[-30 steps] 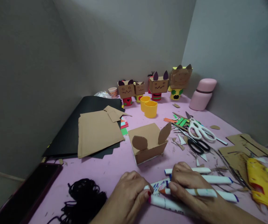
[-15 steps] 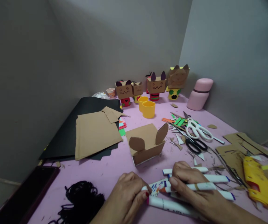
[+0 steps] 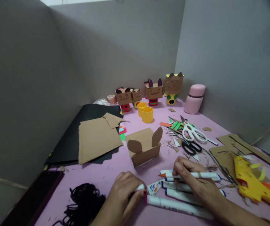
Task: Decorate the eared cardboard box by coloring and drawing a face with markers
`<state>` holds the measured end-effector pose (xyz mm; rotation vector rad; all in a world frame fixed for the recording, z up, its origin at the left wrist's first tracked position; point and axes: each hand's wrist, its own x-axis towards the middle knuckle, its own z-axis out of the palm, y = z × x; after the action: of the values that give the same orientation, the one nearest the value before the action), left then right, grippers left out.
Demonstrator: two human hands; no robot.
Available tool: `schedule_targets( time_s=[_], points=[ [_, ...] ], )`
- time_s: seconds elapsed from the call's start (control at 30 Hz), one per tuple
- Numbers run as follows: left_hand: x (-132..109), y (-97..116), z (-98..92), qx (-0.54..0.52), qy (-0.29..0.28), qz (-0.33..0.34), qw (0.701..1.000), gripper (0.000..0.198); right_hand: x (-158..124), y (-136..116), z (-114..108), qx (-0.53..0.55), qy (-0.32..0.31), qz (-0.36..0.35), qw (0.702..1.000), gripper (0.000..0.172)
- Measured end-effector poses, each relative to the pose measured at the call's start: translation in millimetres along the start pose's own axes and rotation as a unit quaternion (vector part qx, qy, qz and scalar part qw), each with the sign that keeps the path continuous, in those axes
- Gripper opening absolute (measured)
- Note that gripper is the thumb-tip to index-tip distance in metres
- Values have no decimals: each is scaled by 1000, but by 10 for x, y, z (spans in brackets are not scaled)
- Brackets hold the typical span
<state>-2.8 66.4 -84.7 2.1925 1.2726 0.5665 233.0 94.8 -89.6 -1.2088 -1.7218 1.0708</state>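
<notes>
My right hand [image 3: 195,182] grips a white marker [image 3: 204,175] whose orange tip is bare and points left. Beneath that hand lie several other white markers [image 3: 177,206], side by side on the table. Between the fingers and thumb of my left hand [image 3: 124,196] is a small white marker cap [image 3: 140,187]. A scrap of paper [image 3: 154,188] with coloured pen strokes lies between the two hands. Just beyond them sits a cardboard box [image 3: 146,155] with two rounded ears standing up from its near edge. Black yarn [image 3: 85,201] is bundled left of my left hand.
Scissors [image 3: 191,147] and paper scraps lie at the right, with a yellow glue gun [image 3: 255,185] nearer. Cardboard sheets [image 3: 99,138] cover black paper [image 3: 64,144] at the left, beyond a phone [image 3: 36,201]. Cardboard animal figures [image 3: 153,92], yellow rings [image 3: 147,115] and a pink bottle [image 3: 194,99] stand behind.
My right hand has lifted the orange-tipped marker up and away from the scribbled paper. My left hand has shifted slightly left, still with the cap. The view has tilted up a little.
</notes>
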Motion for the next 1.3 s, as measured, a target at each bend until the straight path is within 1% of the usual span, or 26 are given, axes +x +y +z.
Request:
schedule_targets(
  time_s=[0.07, 0.17, 0.27, 0.37, 0.5, 0.57, 0.63, 0.7, 0.77, 0.87, 0.97, 1.03, 1.1, 1.17, 1.23, 1.3],
  points=[
    [-19, -11, -16, 12, 43, -10, 999, 23, 7, 4, -10, 36, 13, -7, 999, 45],
    [-41, -8, -24, 18, 89, -53, 994, 26, 17, 12, -17, 100, 25, -18, 994, 42],
    [-51, 31, -14, -5, 116, -90, 989, 27, 12, 11, -24, 147, 44, -20, 988, 42],
    [-57, 104, -29, -11, 130, -101, 986, 25, -9, -5, -48, 167, 52, -23, 984, 43],
    [-95, 214, -121, -12, 138, -109, 984, 24, -29, -24, -84, 200, 61, -19, 978, 44],
    [-128, 275, -178, -19, 144, -116, 983, 30, -24, -23, -86, 225, 72, -11, 972, 44],
    [-158, 356, -219, -49, 147, -131, 979, 36, -9, -15, -75, 255, 86, -4, 963, 44],
    [-174, 465, -239, -102, 138, -142, 975, 39, 10, -5, -61, 286, 103, -5, 953, 45],
    [-171, 596, -243, -152, 121, -141, 971, 38, 28, -5, -56, 312, 114, -11, 943, 46],
    [-144, 797, -251, -200, 106, -118, 967, 30, 40, -28, -76, 335, 112, -16, 936, 46],
    [-124, 970, -272, -210, 96, -101, 968, 25, 32, -62, -112, 343, 101, -26, 934, 43],
    [-120, 1055, -284, -201, 94, -106, 969, 22, 16, -84, -132, 344, 91, -36, 934, 42],
    [-118, 1102, -292, -207, 100, -123, 965, 22, -8, -107, -145, 344, 83, -43, 934, 42],
    [-103, 1101, -298, -225, 105, -141, 958, 23, -35, -132, -156, 342, 83, -47, 935, 42],
    [-65, 1052, -305, -227, 109, -159, 955, 24, -51, -152, -168, 338, 93, -53, 935, 41],
    [1, 963, -305, -218, 96, -174, 955, 21, -50, -157, -181, 333, 108, -56, 935, 39]
  ],
)
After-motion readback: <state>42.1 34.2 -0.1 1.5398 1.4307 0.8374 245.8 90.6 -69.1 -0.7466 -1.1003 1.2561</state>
